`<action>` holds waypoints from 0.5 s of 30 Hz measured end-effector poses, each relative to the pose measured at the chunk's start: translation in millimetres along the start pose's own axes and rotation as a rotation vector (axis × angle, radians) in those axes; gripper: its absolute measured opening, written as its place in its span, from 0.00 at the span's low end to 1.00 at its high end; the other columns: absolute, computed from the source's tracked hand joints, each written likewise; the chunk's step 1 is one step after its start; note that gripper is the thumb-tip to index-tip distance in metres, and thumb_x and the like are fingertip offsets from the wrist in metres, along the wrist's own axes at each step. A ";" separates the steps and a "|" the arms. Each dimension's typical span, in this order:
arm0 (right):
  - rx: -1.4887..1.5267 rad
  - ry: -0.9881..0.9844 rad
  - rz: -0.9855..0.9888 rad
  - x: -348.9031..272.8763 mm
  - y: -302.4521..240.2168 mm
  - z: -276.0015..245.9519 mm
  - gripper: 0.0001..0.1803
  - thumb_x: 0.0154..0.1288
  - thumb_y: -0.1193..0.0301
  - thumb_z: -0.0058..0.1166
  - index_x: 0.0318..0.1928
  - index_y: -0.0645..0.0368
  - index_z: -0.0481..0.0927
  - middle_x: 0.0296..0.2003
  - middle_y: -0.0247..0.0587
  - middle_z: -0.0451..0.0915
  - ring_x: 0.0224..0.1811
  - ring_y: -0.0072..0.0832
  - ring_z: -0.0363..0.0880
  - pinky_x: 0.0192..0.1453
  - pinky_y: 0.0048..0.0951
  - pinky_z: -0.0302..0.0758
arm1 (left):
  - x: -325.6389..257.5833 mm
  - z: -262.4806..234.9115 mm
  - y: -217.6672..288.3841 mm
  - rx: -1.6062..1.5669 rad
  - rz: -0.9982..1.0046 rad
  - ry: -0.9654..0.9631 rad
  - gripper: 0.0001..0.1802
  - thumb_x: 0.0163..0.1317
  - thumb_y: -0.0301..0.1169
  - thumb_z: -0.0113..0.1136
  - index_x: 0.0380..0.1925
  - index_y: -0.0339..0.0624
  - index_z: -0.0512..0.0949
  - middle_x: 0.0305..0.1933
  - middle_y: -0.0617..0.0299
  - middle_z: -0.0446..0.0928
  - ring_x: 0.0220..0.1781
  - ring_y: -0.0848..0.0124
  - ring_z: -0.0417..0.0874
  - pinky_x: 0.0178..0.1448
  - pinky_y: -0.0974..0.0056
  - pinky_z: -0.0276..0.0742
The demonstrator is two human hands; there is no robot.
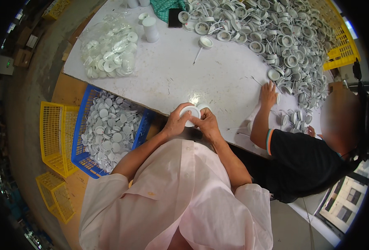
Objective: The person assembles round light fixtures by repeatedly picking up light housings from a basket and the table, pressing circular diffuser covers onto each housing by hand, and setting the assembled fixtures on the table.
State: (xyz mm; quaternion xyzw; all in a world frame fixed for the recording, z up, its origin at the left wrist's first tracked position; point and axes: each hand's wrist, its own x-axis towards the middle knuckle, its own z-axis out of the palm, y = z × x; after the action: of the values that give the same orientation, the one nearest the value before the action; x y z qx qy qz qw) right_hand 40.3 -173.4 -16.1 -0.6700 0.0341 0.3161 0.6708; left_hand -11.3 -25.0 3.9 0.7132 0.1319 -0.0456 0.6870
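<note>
White table (172,75) edge: left hand (175,123) and right hand (207,123) both grip round cap (190,113), face up.

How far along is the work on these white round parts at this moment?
Looks done: blue crate by the table heaped with white discs. In hand: left hand and right hand hold one white round part. Left: big pile of parts, plus a full clear bag.

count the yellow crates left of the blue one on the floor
2. One yellow crate stands right against the blue crate of white round parts; the other lies lower down, apart. More yellow crates sit past the table's far edge.
</note>
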 end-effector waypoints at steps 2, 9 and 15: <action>-0.009 0.006 -0.003 -0.5 -1.0 -0.3 0.18 0.54 0.72 0.67 0.27 0.54 0.66 0.26 0.32 0.76 0.26 0.15 0.71 0.28 0.18 0.70 | 0.9 -1.2 2.5 -0.007 -0.017 -0.006 0.19 0.64 0.34 0.48 0.53 0.37 0.70 0.45 0.50 0.77 0.47 0.65 0.78 0.52 0.63 0.73; 0.186 0.009 0.078 -0.8 -1.7 -2.6 0.12 0.60 0.75 0.60 0.31 0.55 0.68 0.25 0.29 0.75 0.24 0.13 0.71 0.26 0.16 0.71 | 4.6 -11.5 -13.0 -0.076 0.009 -0.086 0.25 0.59 0.30 0.56 0.57 0.38 0.66 0.50 0.52 0.75 0.51 0.66 0.76 0.57 0.63 0.72; 0.164 -0.036 0.154 -6.3 -1.0 -14.7 0.11 0.63 0.72 0.55 0.44 0.61 0.74 0.33 0.36 0.79 0.32 0.20 0.79 0.35 0.20 0.75 | -2.6 -49.1 -33.6 0.037 0.093 0.157 0.29 0.53 0.24 0.59 0.58 0.37 0.65 0.51 0.53 0.74 0.54 0.66 0.75 0.59 0.63 0.70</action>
State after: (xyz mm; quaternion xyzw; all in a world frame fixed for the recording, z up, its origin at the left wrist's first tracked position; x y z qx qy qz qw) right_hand 41.4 -189.3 -13.7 -0.6024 0.0992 0.3748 0.6977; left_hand -28.0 24.1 -25.4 0.7326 0.1513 0.0401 0.6624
